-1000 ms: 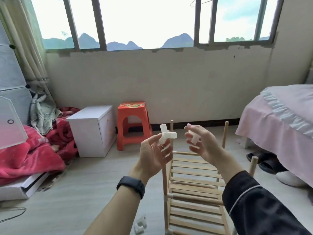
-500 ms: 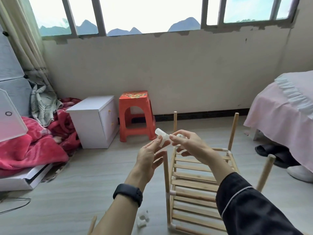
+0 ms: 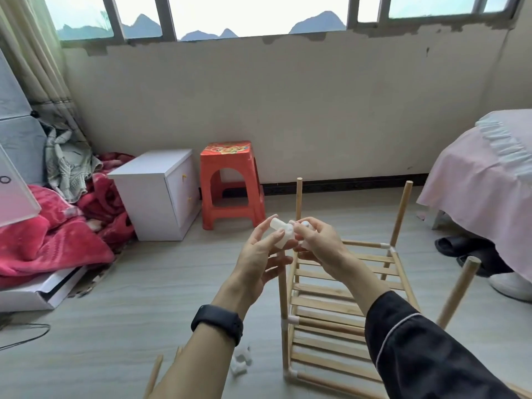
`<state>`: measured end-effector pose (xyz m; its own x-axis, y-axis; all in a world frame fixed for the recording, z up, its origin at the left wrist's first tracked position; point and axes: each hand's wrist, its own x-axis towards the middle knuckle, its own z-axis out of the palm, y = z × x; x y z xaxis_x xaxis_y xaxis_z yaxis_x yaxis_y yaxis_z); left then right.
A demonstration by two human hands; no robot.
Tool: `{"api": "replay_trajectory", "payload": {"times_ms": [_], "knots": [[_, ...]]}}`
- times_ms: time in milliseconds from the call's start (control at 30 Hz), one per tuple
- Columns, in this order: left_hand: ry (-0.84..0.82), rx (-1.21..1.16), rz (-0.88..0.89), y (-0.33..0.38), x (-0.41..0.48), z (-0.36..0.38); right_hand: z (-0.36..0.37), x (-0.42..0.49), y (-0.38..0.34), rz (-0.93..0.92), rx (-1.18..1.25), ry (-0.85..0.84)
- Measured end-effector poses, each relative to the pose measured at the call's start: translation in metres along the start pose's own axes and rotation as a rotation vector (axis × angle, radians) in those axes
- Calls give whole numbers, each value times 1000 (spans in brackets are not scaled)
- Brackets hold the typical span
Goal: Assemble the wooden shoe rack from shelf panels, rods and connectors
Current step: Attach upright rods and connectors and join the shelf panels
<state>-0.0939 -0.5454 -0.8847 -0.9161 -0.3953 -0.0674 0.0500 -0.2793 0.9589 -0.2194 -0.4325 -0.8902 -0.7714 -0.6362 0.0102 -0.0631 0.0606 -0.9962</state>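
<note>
Both my hands, apart a second ago, now meet above rack (image 3: 325, 305); it stands on floor, four rods upright. Left hand (image 3: 259, 257) pinches connector (image 3: 280, 231), thumb and fingers. Right hand (image 3: 319, 243) curls round white piece (image 3: 305, 225), mostly hidden, touching connector. Spare connectors (image 3: 240, 362) on floor.

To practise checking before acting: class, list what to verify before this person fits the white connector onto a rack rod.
1. Connector gripped by left hand: ok.
2. Right hand pinches white piece; separate part: cannot tell.
3. Far-left rod top bare: ok.
4. Near-left rod top, behind hands: cannot tell.
5. Spare connectors on floor: ok.
</note>
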Motion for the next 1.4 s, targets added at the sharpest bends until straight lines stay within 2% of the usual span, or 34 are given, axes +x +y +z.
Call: {"api": "replay_trajectory", "payload": {"times_ms": [233,367,500,800,933,1067,1400], "knots": [[50,168,37,3,9,-6,-9,-10,-8,95,-29,-172],[109,273,46,5,17,-4,-9,-14,-11,88,-34,-220],[197,257,61,6,23,-6,-4,-14,-14,53,-76,-168],[222,144,65,4,26,-14,4,-13,-13,92,-48,-89],[204,200,33,0,22,-14,4,-14,-11,82,-101,-48],[95,198,24,-4,17,-15,0,-17,-8,90,-153,-17],[11,230,1,-15,11,-8,-4,-29,-4,111,-223,-43]]}}
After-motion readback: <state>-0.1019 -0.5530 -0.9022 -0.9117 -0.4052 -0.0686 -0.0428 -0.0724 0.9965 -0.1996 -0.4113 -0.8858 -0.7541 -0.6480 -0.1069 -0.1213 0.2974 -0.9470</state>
